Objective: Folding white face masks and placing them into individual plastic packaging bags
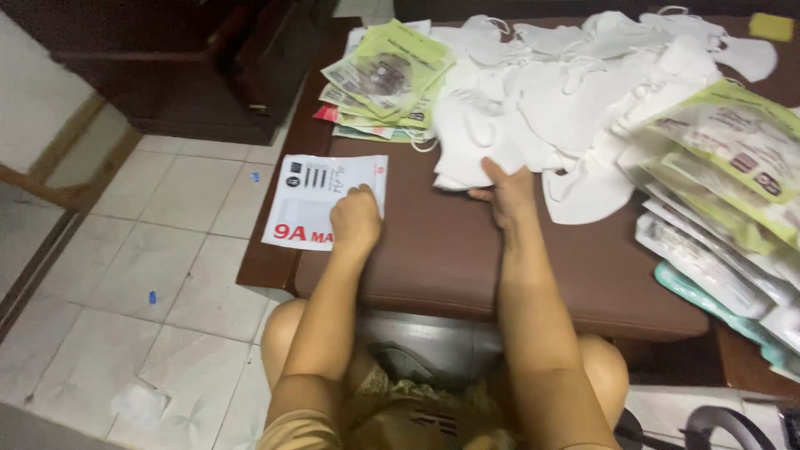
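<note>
- Head view: the left hand [356, 218] is laid knuckles-up on the right edge of a white printed packet [321, 200]; the fingers are curled down onto it, and a real grip cannot be told.
- The packet is lying flat at the left end of the brown padded bench [442, 250], with its left part overhanging the edge above the tiled floor [167, 250].
- The right hand [506, 196] is closed on the lower edge of a white face mask [467, 146], thumb on top, fingers hidden beneath.
- That mask is at the near-left edge of a big loose heap of white masks [575, 92] spread across the far side of the bench.
- A stack of green-and-white packets [387, 75] is seen beyond the left hand, just beside the heap.
- A second, larger stack of packets [725, 183] is fanned along the right side, touching the heap and running past the bench edge.
- A yellow pad [771, 27] is seen at the far right corner.
- A dark wooden cabinet [192, 58] is standing on the floor to the left.
- Bare bench is left between the two hands; nothing lies between them.
- The person's knees are tucked under the near edge.
</note>
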